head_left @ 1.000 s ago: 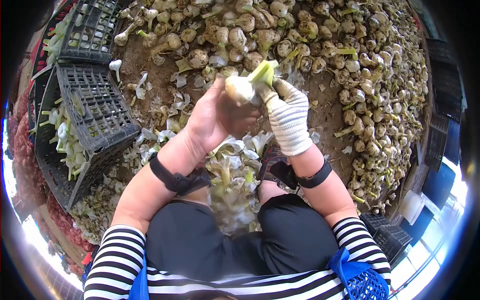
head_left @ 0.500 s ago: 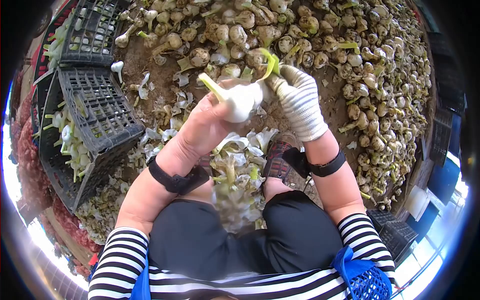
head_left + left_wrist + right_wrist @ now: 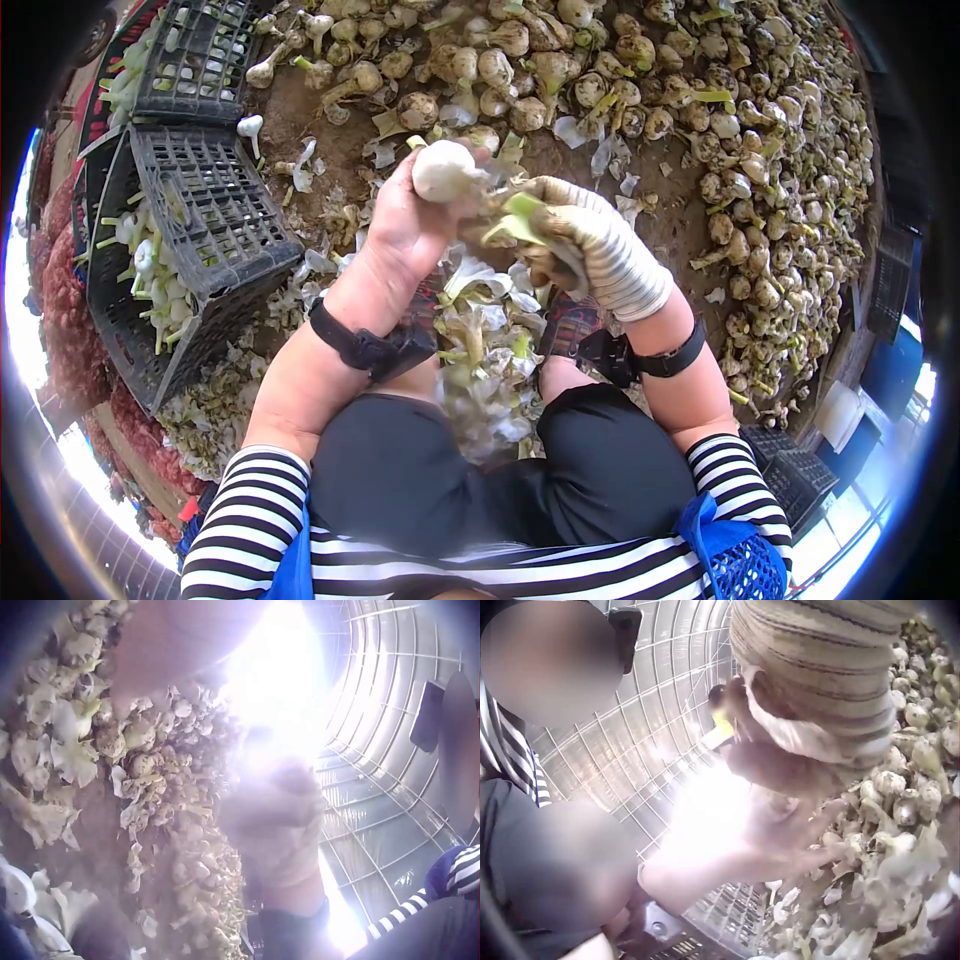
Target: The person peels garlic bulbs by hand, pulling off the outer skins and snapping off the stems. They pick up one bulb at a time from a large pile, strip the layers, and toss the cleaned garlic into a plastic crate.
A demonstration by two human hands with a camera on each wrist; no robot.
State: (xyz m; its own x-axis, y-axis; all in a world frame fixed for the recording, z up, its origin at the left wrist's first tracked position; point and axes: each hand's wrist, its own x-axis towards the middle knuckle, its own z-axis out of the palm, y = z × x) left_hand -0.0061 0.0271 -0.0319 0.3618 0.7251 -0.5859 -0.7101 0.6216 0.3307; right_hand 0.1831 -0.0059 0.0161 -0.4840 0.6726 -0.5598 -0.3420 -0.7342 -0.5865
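In the head view my bare left hand [image 3: 405,220] grips a peeled white garlic bulb [image 3: 443,172], its short green stem pointing up and left. My right hand [image 3: 605,250], in a striped knit glove, pinches a pale green strip of garlic skin [image 3: 518,222] just to the right of the bulb. Blur covers the gap between the two. In the right wrist view the glove's curled fingers enclose a flap of pale skin [image 3: 795,735], and the left hand [image 3: 735,859] is beneath, partly lost in glare. The bulb is hidden in both wrist views.
Unpeeled garlic bulbs [image 3: 770,190] cover the ground ahead and to the right. Black plastic crates [image 3: 210,215] with white trimmed garlic stand at the left, one loose trimmed bulb [image 3: 250,130] beside them. Peeled skins [image 3: 485,340] are heaped between the feet.
The bulb, earlier in brownish skin, now shows white in the left hand. The right hand has pulled the green strip off it and come down towards the body.
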